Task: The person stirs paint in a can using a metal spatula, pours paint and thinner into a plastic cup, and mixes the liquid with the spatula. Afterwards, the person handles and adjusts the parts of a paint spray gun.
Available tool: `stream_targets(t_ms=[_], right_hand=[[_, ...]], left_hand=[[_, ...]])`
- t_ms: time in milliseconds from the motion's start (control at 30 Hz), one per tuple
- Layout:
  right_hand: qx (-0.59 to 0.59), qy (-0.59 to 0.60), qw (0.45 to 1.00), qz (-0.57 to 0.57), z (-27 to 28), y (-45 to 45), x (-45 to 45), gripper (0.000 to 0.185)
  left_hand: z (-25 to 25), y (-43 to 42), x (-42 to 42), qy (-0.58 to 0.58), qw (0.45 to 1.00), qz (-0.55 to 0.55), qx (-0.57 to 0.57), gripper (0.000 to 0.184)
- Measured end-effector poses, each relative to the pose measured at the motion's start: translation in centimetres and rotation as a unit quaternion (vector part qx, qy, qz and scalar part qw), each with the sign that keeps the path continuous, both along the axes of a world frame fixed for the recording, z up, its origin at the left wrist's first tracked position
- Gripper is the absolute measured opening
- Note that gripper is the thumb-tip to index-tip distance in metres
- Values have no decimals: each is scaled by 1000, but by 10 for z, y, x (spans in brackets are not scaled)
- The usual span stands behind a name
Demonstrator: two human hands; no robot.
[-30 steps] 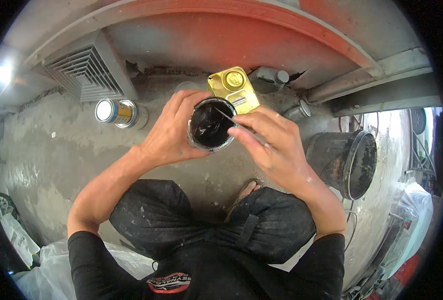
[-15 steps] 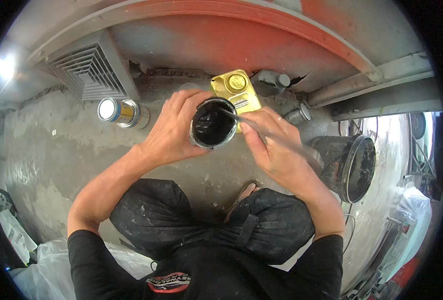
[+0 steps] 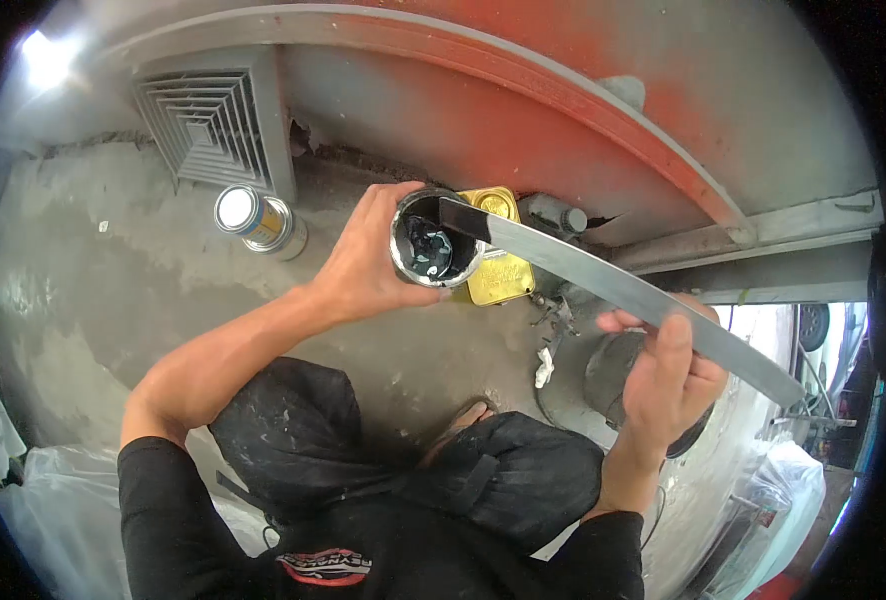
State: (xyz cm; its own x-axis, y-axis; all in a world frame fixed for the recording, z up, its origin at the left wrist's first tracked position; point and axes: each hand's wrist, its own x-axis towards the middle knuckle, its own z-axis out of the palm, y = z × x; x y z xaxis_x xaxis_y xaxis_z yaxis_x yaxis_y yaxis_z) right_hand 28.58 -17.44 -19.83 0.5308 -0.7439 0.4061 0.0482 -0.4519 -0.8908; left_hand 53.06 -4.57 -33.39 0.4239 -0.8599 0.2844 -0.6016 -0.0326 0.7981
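Observation:
My left hand (image 3: 365,255) is wrapped round a round container (image 3: 399,262) with a paint-smeared rim, its mouth tilted toward me. Glossy black paint (image 3: 429,248) lies inside. A long, flat metal stirring stick (image 3: 603,280) is pinched in my right hand (image 3: 671,375), near its far end. The stick slants down to the left, and its black-coated tip is over the mouth, by the right rim. Whether the tip touches the container I cannot tell. Behind the container, a gold rectangular tin (image 3: 503,282) stands on the floor, partly covered.
Two stacked or adjoining cans (image 3: 261,222) stand at the left, near a square vent grille (image 3: 203,125). A grey bottle (image 3: 553,214) sits by the red-and-grey panel (image 3: 413,110). A dark bucket (image 3: 608,375) is partly behind my right hand. White crumpled tissue (image 3: 544,368) lies nearby.
My right hand has moved right and downward, away from the container, drawing the stick up so its length shows. The view has shifted, and the left hand still holds the container.

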Motion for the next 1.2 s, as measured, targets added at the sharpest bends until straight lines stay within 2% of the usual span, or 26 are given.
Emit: stream_targets(t_ms=[233,933,1133,1200], right_hand=[[-43,-16,999,-10,1,-7,-6,31],[-47,-60,997,5,3,-7,-6,29],[-28,110,993,41,-13,7,2,14],[-123,150,978,73,-28,1,11,14]], left_hand=[[-4,1,2,-2,1000,-16,-16,103],[1,5,4,2,999,-21,-35,106],[5,3,1,-40,996,-48,-56,108],[5,3,0,-69,994,-57,-61,107]])
